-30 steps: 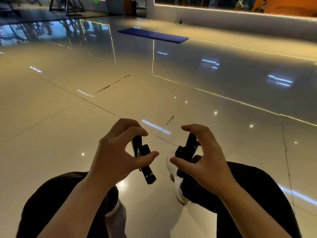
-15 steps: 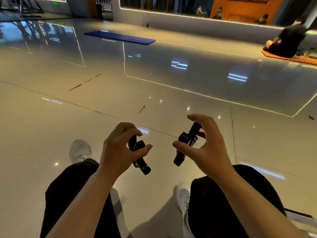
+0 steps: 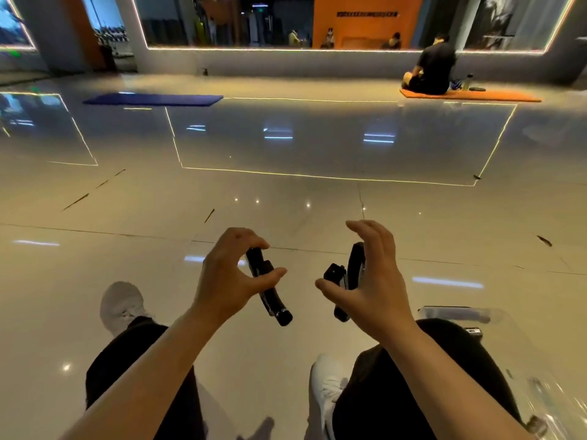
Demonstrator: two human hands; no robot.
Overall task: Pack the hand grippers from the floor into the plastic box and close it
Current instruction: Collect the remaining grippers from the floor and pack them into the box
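From the head camera, a glossy beige tiled floor (image 3: 286, 198) stretches away, mirroring strip lights and ceiling lamps, with dark joint lines crossing it. At the far side a low grey wall edged with a glowing strip runs below a mirror or window and an orange panel. A blue mat (image 3: 152, 99) lies flat at far left; an orange mat (image 3: 495, 96) at far right carries a seated person in black (image 3: 433, 69) with a bottle (image 3: 468, 81) beside them.

Close up, the left hand (image 3: 227, 281) curls its fingers and thumb around one black hand gripper (image 3: 268, 285), held above the floor. The right hand (image 3: 373, 281) holds a second black hand gripper (image 3: 344, 277), fingers curved over its handle. The two grippers are near each other but apart. A clear plastic box (image 3: 524, 354) sits on the floor at lower right, beside the right knee, partly hidden by it.
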